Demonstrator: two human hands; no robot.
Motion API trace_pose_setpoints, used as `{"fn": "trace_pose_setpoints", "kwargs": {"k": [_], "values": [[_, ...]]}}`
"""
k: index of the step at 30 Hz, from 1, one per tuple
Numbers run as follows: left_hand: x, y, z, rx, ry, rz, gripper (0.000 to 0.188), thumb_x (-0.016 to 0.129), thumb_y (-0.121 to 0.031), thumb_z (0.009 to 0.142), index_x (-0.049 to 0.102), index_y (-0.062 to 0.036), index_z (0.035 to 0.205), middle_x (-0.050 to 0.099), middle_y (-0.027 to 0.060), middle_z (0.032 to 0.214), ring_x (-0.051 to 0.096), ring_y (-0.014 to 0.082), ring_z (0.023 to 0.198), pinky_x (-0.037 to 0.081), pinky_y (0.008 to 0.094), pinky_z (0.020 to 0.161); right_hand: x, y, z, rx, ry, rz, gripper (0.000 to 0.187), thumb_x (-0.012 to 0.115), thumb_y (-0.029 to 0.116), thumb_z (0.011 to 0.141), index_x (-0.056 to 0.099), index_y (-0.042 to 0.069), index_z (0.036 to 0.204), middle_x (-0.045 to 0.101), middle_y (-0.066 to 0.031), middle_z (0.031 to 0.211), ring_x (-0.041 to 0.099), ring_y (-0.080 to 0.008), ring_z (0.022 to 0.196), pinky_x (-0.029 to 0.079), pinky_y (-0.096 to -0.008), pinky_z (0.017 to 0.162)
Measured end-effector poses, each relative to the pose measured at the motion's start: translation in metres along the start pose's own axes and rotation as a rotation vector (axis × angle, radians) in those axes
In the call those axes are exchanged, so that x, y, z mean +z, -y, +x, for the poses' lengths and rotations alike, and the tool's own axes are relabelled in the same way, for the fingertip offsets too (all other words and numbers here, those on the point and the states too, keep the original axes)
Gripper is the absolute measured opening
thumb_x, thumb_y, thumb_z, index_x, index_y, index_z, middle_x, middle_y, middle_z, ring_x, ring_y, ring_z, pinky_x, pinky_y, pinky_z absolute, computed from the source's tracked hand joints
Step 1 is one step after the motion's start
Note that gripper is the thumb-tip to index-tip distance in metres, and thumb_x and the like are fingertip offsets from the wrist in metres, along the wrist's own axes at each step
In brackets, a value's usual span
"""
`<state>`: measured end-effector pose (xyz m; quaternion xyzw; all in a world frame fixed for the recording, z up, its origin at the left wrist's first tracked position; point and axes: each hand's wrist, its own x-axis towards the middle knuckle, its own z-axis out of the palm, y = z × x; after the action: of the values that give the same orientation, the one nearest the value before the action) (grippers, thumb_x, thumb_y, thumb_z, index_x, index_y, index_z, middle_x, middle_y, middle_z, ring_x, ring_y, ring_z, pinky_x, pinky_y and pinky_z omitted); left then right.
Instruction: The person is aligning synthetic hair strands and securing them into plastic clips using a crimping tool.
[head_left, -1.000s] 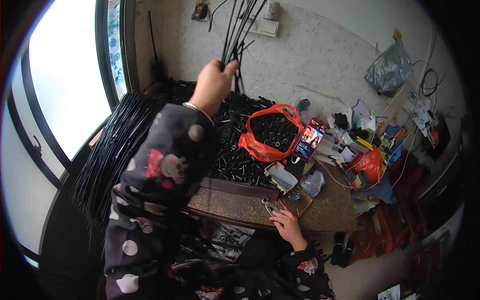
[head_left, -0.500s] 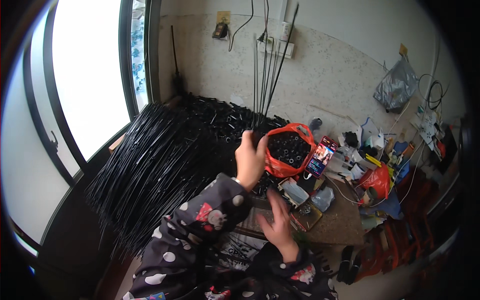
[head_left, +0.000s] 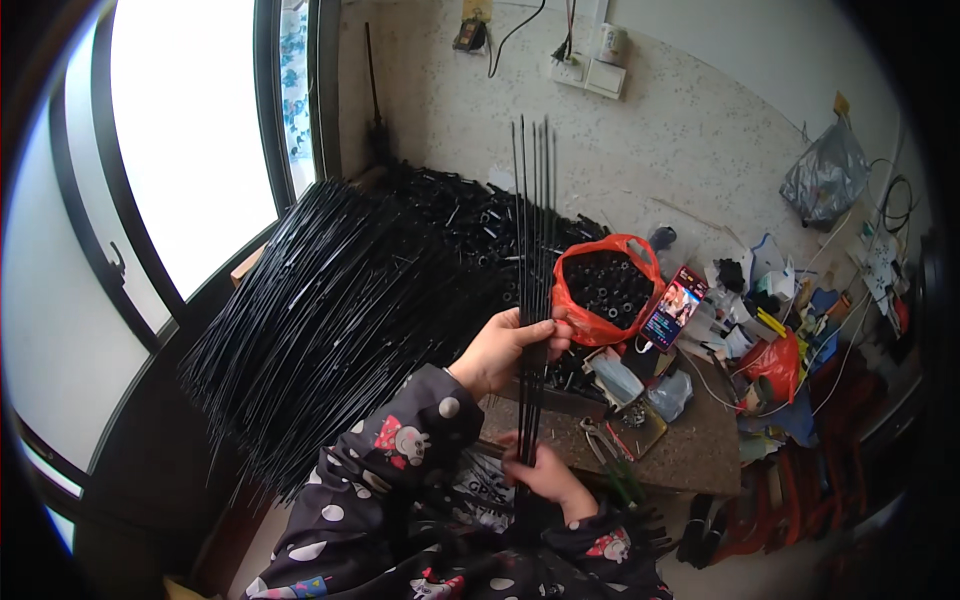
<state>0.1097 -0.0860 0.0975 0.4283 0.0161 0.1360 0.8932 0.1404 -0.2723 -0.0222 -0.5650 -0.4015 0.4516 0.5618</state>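
A small bunch of thin black rods (head_left: 532, 400) stands nearly upright in front of me, its tips fanning slightly apart at the top. My left hand (head_left: 500, 348) is closed around its middle, thumb across the front. Lower down, my right hand (head_left: 548, 476) grips the bunch near its bottom end; some of those fingers are hidden behind the rods. Just right of the left hand sits a red plastic bag (head_left: 647, 250) with small black ring-shaped parts (head_left: 610, 288) inside.
At left lies a big stack of black rods (head_left: 310, 320). Behind it spreads a heap of short black pieces (head_left: 485, 215) along the wall. A lit phone (head_left: 675, 308), pliers (head_left: 597, 440) and a red bag (head_left: 775, 365) among clutter occupy the right of the table (head_left: 700, 450).
The rods came down, so their tips stand lower against the wall. My right hand, apart and open before, now grips their lower end. My view has shifted slightly.
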Motion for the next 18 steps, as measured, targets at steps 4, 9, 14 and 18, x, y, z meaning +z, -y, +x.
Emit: {"fn": "trace_pose_setpoints", "kwargs": {"k": [4, 9, 14, 18], "values": [[-0.009, 0.000, -0.006, 0.005, 0.083, 0.088, 0.032, 0.054, -0.013, 0.089, 0.052, -0.0026, 0.118, 0.065, 0.0106, 0.097, 0.062, 0.0187, 0.090, 0.049, 0.0323, 0.083, 0.007, -0.007, -0.013, -0.024, -0.054, 0.191, 0.030, 0.052, 0.007, 0.088, 0.044, 0.004, 0.117, 0.051, -0.0019, 0.074, 0.048, -0.0096, 0.055, 0.042, -0.0230, 0.055], [-0.013, 0.010, -0.012, -0.066, 0.032, 0.047, 0.030, 0.055, -0.011, 0.088, 0.053, -0.0018, 0.116, 0.065, 0.0093, 0.095, 0.062, 0.0180, 0.090, 0.049, 0.0307, 0.083, -0.002, -0.008, -0.013, -0.062, -0.165, 0.309, 0.023, 0.043, 0.015, 0.094, 0.046, 0.003, 0.114, 0.050, -0.0034, 0.073, 0.046, -0.0100, 0.053, 0.040, -0.0208, 0.051], [0.001, 0.025, -0.028, -0.221, 0.196, 0.409, 0.018, 0.059, -0.008, 0.085, 0.061, -0.0005, 0.101, 0.065, 0.0030, 0.084, 0.060, 0.0094, 0.074, 0.049, 0.0242, 0.070, -0.024, -0.025, -0.003, -0.202, -0.127, 0.514, 0.047, 0.041, 0.043, 0.092, 0.047, 0.004, 0.119, 0.058, -0.0122, 0.107, 0.055, -0.0227, 0.100, 0.041, -0.0387, 0.089], [-0.001, 0.076, -0.057, 0.416, 0.675, 0.927, 0.013, 0.065, -0.008, 0.075, 0.059, -0.0013, 0.085, 0.060, 0.0128, 0.073, 0.059, 0.0269, 0.067, 0.046, 0.0348, 0.061, -0.046, 0.034, 0.012, 0.173, -0.063, 0.925, 0.070, 0.025, 0.059, 0.089, 0.044, 0.001, 0.123, 0.054, -0.0195, 0.117, 0.054, -0.0333, 0.105, 0.041, -0.0464, 0.092]]}}
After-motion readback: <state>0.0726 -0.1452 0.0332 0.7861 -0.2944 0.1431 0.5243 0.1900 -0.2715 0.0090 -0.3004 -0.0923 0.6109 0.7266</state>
